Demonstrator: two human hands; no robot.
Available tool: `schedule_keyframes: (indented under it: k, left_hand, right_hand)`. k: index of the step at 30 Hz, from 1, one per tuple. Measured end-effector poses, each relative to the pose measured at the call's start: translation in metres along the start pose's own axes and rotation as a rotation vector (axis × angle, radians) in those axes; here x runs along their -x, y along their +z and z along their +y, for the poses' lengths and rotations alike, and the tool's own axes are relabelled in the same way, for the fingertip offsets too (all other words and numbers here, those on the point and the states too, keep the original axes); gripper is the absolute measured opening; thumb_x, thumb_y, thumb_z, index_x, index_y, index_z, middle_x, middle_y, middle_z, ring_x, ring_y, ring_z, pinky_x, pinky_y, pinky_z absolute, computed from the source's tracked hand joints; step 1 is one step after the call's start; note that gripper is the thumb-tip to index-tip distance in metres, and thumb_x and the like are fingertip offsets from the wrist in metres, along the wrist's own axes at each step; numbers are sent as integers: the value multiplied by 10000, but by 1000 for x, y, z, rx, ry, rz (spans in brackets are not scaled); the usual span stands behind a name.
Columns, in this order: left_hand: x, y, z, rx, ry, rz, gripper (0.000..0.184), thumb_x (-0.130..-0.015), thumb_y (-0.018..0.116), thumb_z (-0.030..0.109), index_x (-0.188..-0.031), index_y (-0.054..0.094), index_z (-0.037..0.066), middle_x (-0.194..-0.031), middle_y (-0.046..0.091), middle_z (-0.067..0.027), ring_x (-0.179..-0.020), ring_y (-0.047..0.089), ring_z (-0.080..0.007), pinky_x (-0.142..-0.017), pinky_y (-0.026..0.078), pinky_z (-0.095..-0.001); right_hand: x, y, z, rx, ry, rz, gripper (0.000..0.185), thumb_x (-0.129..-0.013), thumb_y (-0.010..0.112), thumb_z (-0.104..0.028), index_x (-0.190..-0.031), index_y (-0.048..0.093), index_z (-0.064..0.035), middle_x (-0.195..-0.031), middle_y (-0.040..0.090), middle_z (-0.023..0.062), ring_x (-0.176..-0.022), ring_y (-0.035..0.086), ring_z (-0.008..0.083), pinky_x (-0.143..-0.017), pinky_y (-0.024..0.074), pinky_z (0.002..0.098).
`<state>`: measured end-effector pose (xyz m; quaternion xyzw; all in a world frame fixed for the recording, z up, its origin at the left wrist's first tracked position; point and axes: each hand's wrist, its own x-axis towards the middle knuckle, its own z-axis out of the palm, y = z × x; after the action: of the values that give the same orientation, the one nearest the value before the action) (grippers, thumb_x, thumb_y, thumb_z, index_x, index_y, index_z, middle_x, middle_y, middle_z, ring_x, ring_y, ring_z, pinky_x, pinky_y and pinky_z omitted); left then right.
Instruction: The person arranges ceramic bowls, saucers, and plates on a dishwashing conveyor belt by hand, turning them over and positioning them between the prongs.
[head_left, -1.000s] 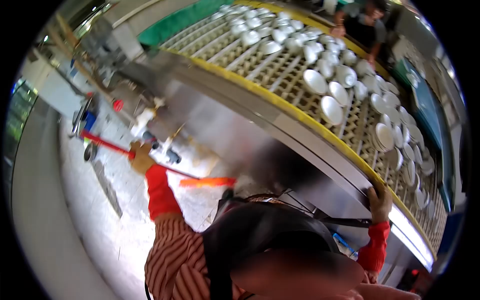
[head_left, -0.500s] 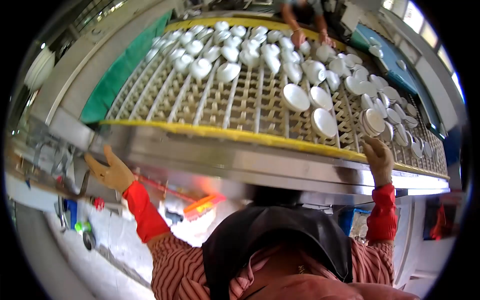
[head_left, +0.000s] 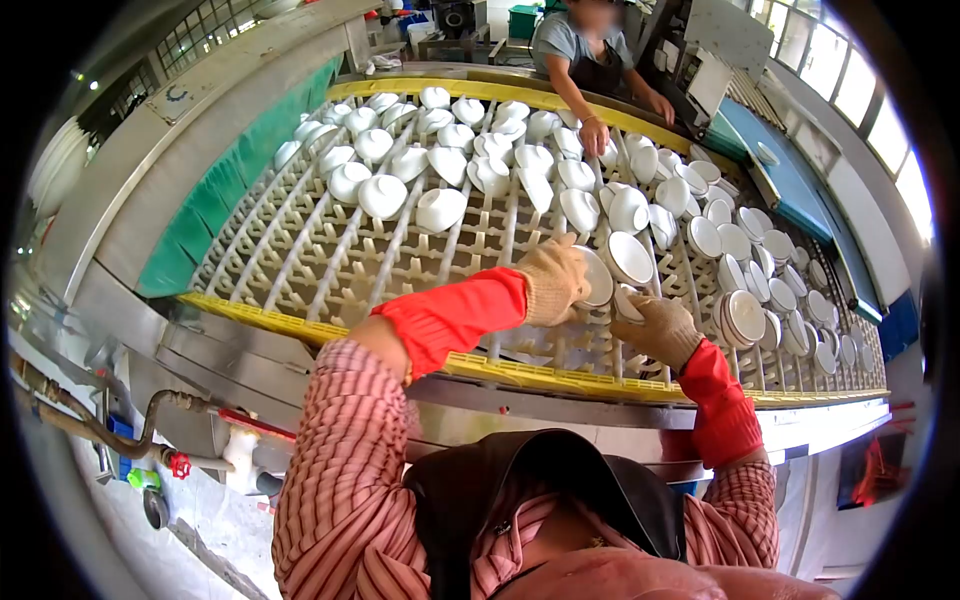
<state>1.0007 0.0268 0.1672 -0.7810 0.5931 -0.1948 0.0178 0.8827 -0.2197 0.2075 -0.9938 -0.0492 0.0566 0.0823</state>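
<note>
Observed at the pegged rack (head_left: 410,265): a worker in red cuffs stands at its near yellow edge (head_left: 500,372), both arms over it. The left hand (head_left: 553,282), in a beige glove, is narrowed on the left rim of a round white dish (head_left: 598,277). The right hand (head_left: 655,328), gloved alike, is closed about a partly covered dish (head_left: 627,302), located just to the right of the first and nearer the worker. A larger oval-looking dish (head_left: 630,258) lies tilted just beyond both. Right of the right hand, a cluster of nested dishes (head_left: 742,318) rests on the pegs. White bowls (head_left: 382,196) occupy the far left portion, near a green flap (head_left: 215,205). Opposite, a co-worker's hand (head_left: 595,138) reaches down among the bowls.
</note>
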Motion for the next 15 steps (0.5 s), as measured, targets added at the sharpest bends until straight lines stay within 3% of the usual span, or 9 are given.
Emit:
schedule_keyframes:
  k: [3,4,5,7,9,10,11,13,15]
  left_hand:
    - [-13,24,-13,158,-177,-191,461,-897,807,517,-1144,832,129,-1103,760,-155,-1137,697,-341,-1078,538,-471]
    - [-15,-10,-8,161,-247,-340,428,-946,773,502,-1193,838,159,-1163,784,-164,-1122,725,-342,-1057,564,-481]
    - [-2,-7,-13,266,-303,-230,434,-937,776,506,-1186,847,157,-1148,796,-155,-1134,729,-336,-1044,568,-461]
    - [37,-3,-23,470,-435,1,447,-920,784,513,-1173,865,153,-1116,821,-135,-1158,736,-323,-1018,577,-420]
    - [87,-66,-34,769,-712,-94,450,-985,731,487,-1230,839,125,-1174,808,-167,-1112,763,-327,-988,597,-425]
    - [119,-81,-48,537,-452,29,444,-1005,713,461,-1259,824,114,-1204,803,-176,-1116,767,-318,-981,599,-417]
    - [150,-94,-62,302,-185,150,439,-1025,695,435,-1289,809,103,-1234,797,-186,-1120,772,-309,-975,602,-410]
    - [199,-115,-70,710,-758,58,394,-1033,690,382,-1294,794,106,-1248,797,-184,-1141,769,-294,-965,608,-418]
    - [220,-134,-65,1221,-1411,292,373,-1053,691,326,-1283,774,44,-1240,785,-149,-1142,747,-335,-1006,590,-414]
  right_hand:
    - [-1,-3,15,-362,84,-78,492,-933,837,-436,-1250,801,-61,-993,821,159,-878,797,262,-818,617,406]
    - [-3,8,27,-407,68,22,493,-911,857,-474,-1154,836,-45,-862,801,150,-775,784,236,-747,611,392]
    - [-2,12,29,-508,33,99,451,-937,860,-413,-1155,830,-19,-849,802,108,-754,763,180,-717,603,365]
    - [-1,6,32,-637,173,51,386,-968,855,-341,-1151,827,-2,-873,793,73,-769,742,143,-702,593,332]
    - [-2,-11,23,-828,229,23,329,-1010,827,-283,-1181,819,-1,-893,772,46,-783,722,117,-697,588,308]
    - [-3,-23,16,-950,242,-44,307,-1000,818,-203,-1232,797,-3,-1001,800,120,-778,754,189,-693,606,325]
    - [-13,-23,31,-477,-209,126,368,-899,791,-69,-1264,782,-26,-1113,787,173,-920,746,312,-809,610,405]
    - [-34,-38,21,-83,-519,327,541,-807,869,-70,-1330,734,-33,-1182,767,206,-1029,738,380,-888,608,432]
    - [-71,-47,-3,-78,-625,456,728,-716,946,-71,-1395,686,-40,-1250,747,240,-1137,731,448,-966,606,459]
